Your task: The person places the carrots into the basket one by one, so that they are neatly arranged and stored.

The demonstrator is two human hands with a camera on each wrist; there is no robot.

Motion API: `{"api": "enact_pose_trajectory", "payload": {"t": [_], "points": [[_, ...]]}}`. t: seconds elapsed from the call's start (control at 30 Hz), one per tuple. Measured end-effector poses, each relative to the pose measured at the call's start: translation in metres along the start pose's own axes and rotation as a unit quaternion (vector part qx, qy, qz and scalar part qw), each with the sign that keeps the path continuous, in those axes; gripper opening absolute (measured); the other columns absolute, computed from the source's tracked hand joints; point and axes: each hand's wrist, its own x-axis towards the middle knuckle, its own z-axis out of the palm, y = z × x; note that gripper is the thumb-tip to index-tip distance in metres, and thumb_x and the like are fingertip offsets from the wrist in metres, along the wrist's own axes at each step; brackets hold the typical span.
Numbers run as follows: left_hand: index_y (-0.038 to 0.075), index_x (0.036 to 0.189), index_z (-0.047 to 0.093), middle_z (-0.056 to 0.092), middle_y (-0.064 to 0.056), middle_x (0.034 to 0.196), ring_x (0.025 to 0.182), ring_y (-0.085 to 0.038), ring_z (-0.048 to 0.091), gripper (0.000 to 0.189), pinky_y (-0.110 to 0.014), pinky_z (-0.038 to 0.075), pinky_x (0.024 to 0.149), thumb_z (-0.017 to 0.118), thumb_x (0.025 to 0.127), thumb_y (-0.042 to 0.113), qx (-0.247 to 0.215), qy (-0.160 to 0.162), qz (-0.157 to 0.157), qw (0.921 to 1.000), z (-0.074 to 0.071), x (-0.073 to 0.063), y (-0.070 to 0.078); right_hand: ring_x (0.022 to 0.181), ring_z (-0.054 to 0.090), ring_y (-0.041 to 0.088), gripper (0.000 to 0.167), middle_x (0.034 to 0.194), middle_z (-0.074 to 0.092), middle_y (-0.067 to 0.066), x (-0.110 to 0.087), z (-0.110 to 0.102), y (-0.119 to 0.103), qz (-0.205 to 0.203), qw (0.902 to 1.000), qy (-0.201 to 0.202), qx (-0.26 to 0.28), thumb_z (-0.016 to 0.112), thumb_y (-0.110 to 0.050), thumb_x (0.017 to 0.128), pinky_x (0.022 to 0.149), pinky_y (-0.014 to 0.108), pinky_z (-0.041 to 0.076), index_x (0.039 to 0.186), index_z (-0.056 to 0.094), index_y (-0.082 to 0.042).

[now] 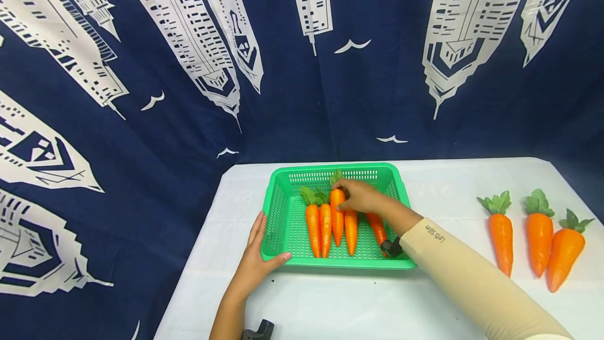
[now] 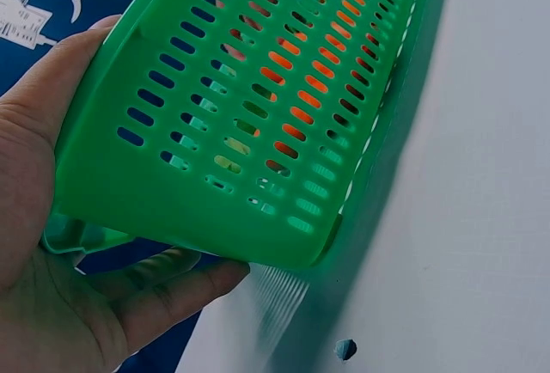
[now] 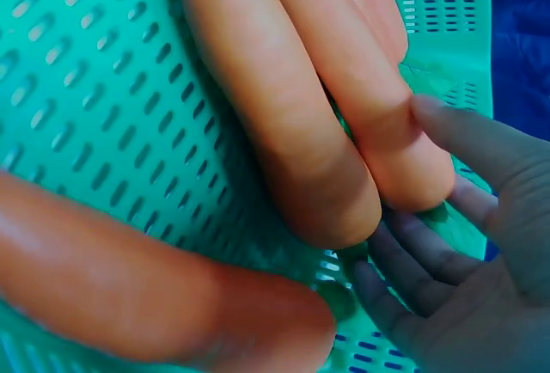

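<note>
My left hand (image 1: 258, 261) grips the near left corner of a green basket (image 1: 330, 262), thumb along the front side and fingers along the left side. In the left wrist view the fingers reach under the basket's rim. Inside the basket, my right hand (image 1: 362, 197) pinches an orange carrot (image 1: 337, 222) near its leafy top, thumb on one side and fingers on the other. Two carrots (image 1: 313, 230) lie to its left, one carrot (image 1: 351, 235) right beside it, and another carrot (image 1: 376, 227) lies under my right forearm, partly hidden.
On the white table (image 1: 340, 303), right of the basket, lie three more carrots (image 1: 539, 240) with green leaves. A dark blue cloth (image 1: 302, 119) printed with white buildings hangs behind the table. Black wrist devices show at my left wrist and by the basket's right front.
</note>
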Motion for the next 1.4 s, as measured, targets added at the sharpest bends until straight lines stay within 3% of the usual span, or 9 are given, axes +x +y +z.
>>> {"api": "enact_pose_trajectory", "payload": {"t": [0.23,0.5,0.73,0.97,1.4], "points": [[0.025,0.164,0.012,0.001,0.013,0.170,0.159,-0.033,0.007,0.113,-0.070,0.015,0.120,0.087,0.080,0.036,-0.001,0.002,-0.002,1.0000,0.000,-0.001,0.001,0.105,0.062,0.027,0.048,0.117,0.068,0.012,0.000,0.007,0.004,-0.010,0.9984,-0.051,-0.021,0.083,-0.023,0.084,0.093,0.044,0.052,0.126,0.063,-0.008],[0.025,0.164,0.013,0.003,0.014,0.170,0.158,-0.033,0.009,0.112,-0.068,0.016,0.121,0.087,0.080,0.036,0.005,0.003,0.001,1.0000,0.000,-0.002,0.000,0.105,0.063,0.028,0.052,0.116,0.067,0.014,0.002,0.014,0.005,-0.019,0.9968,-0.062,-0.046,0.083,-0.026,0.084,0.091,0.043,0.053,0.127,0.062,-0.006],[0.026,0.164,0.012,0.001,0.014,0.170,0.159,-0.033,0.007,0.112,-0.070,0.015,0.120,0.087,0.080,0.035,0.003,0.003,-0.003,1.0000,-0.001,-0.003,0.001,0.113,0.063,0.034,0.052,0.121,0.068,0.017,0.002,0.006,0.001,-0.015,0.9990,-0.041,-0.008,0.082,-0.029,0.086,0.097,0.049,0.053,0.128,0.063,-0.005],[0.024,0.164,0.013,0.002,0.014,0.170,0.159,-0.033,0.007,0.111,-0.070,0.015,0.120,0.086,0.080,0.035,0.004,0.005,-0.005,1.0000,-0.002,-0.003,0.002,0.123,0.060,0.037,0.054,0.130,0.064,0.019,-0.003,-0.007,-0.009,-0.034,0.9980,0.017,0.050,0.079,-0.033,0.089,0.106,0.053,0.048,0.131,0.062,-0.004],[0.026,0.164,0.013,0.002,0.012,0.171,0.158,-0.035,0.007,0.111,-0.072,0.017,0.118,0.086,0.081,0.035,0.000,0.002,0.002,1.0000,0.000,-0.001,0.000,0.128,0.055,0.040,0.062,0.138,0.056,0.018,-0.031,-0.046,-0.019,-0.045,0.9902,0.066,0.114,0.074,-0.036,0.093,0.109,0.057,0.043,0.144,0.053,-0.009]]}}
